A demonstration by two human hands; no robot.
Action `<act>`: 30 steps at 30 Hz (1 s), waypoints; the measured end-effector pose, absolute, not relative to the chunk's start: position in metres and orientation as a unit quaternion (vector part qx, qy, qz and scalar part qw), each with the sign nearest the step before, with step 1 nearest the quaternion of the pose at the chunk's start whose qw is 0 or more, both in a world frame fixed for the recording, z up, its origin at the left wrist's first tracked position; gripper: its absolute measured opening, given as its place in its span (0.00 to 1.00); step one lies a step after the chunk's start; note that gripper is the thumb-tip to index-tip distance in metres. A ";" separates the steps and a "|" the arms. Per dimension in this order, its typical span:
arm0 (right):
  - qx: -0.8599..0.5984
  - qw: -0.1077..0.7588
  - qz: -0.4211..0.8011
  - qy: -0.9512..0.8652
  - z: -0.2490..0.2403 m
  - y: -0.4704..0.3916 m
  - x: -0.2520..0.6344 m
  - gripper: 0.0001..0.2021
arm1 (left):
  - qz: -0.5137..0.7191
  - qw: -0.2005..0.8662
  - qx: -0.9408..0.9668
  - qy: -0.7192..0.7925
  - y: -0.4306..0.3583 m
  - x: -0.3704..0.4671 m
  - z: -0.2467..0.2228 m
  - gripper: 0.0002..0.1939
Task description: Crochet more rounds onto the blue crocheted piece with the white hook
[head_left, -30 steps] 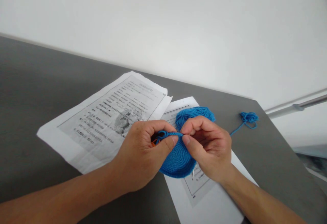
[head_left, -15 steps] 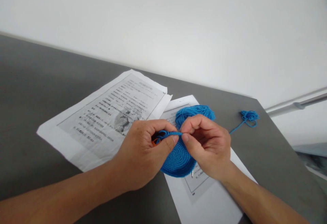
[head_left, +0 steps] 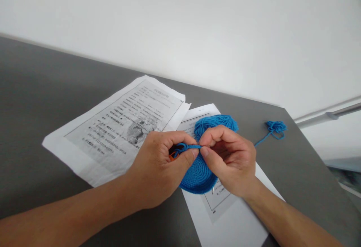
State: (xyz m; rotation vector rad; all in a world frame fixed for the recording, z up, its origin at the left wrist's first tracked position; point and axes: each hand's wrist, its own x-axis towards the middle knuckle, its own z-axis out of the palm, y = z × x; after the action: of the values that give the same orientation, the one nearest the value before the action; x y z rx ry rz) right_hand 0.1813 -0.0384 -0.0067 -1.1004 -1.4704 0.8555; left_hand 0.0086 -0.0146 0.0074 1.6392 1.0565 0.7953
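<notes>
A round blue crocheted piece (head_left: 197,175) hangs below both hands, its flat spiral of stitches facing up. My left hand (head_left: 158,168) pinches its upper edge between thumb and forefinger, and a bit of orange shows beside the blue loops inside the grip. Close against it, my right hand (head_left: 229,160) pinches the same edge with thumb and forefinger, the fingertips of both hands nearly touching. Behind the right hand lies a blue yarn skein (head_left: 216,122). A small metallic tip (head_left: 213,190) shows at the piece's lower right edge.
Two printed sheets lie on the dark grey table (head_left: 45,89): a creased left sheet (head_left: 113,126) with a picture, and a right sheet (head_left: 234,220) under the hands. At the right is a small blue yarn tangle (head_left: 276,127) with a strand. A white wall rises behind.
Both hands keep their pinch on the blue piece, almost unmoved. The whole view has shifted very slightly.
</notes>
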 end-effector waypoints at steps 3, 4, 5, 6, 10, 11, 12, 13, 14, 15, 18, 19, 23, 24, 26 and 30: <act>-0.465 0.528 0.355 -0.616 -0.006 -0.038 0.180 0.06 | 0.329 0.499 0.676 0.432 -0.016 0.008 0.008 0.11; -0.465 0.528 0.354 -0.616 -0.005 -0.038 0.180 0.06 | 0.332 0.500 0.674 0.430 -0.016 0.008 0.007 0.10; -0.466 0.528 0.352 -0.617 -0.005 -0.038 0.180 0.06 | 0.337 0.501 0.671 0.430 -0.017 0.008 0.007 0.10; -0.466 0.530 0.349 -0.616 -0.005 -0.038 0.181 0.06 | 0.342 0.503 0.667 0.430 -0.017 0.008 0.007 0.10; -0.472 0.537 0.340 -0.610 -0.005 -0.038 0.182 0.05 | 0.361 0.505 0.655 0.430 -0.017 0.009 0.004 0.09; -0.471 0.539 0.338 -0.611 -0.005 -0.038 0.183 0.05 | 0.366 0.505 0.656 0.426 -0.017 0.009 0.003 0.09; -0.469 0.541 0.336 -0.612 -0.006 -0.038 0.183 0.05 | 0.370 0.504 0.657 0.422 -0.016 0.009 0.003 0.09; -0.465 0.542 0.335 -0.615 -0.006 -0.037 0.183 0.05 | 0.373 0.503 0.658 0.417 -0.016 0.009 0.002 0.09; -0.460 0.543 0.335 -0.618 -0.006 -0.037 0.184 0.05 | 0.376 0.502 0.659 0.415 -0.016 0.009 0.001 0.09; -0.456 0.543 0.337 -0.619 -0.006 -0.037 0.184 0.05 | 0.376 0.502 0.660 0.413 -0.016 0.009 0.001 0.09; -0.447 0.545 0.346 -0.619 -0.006 -0.036 0.185 0.06 | 0.375 0.499 0.662 0.416 -0.017 0.008 0.002 0.09; -0.445 0.546 0.350 -0.618 -0.006 -0.036 0.185 0.06 | 0.374 0.499 0.661 0.417 -0.017 0.008 0.002 0.09; -0.441 0.543 0.353 -0.621 -0.007 -0.037 0.184 0.06 | 0.370 0.495 0.666 0.417 -0.017 0.009 0.002 0.09; -0.442 0.542 0.353 -0.621 -0.007 -0.037 0.184 0.06 | 0.372 0.493 0.667 0.417 -0.017 0.009 0.002 0.09; -0.443 0.541 0.352 -0.623 -0.007 -0.037 0.183 0.06 | 0.375 0.491 0.667 0.417 -0.016 0.009 0.002 0.10; -0.445 0.537 0.354 -0.623 -0.008 -0.036 0.183 0.06 | 0.370 0.489 0.673 0.414 -0.016 0.009 0.001 0.10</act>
State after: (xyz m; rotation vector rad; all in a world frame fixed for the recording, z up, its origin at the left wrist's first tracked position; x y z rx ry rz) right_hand 0.1833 -0.0361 -0.0083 -1.0586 -1.4840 0.8430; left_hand 0.0086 -0.0162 0.0015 1.6357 1.0067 0.8993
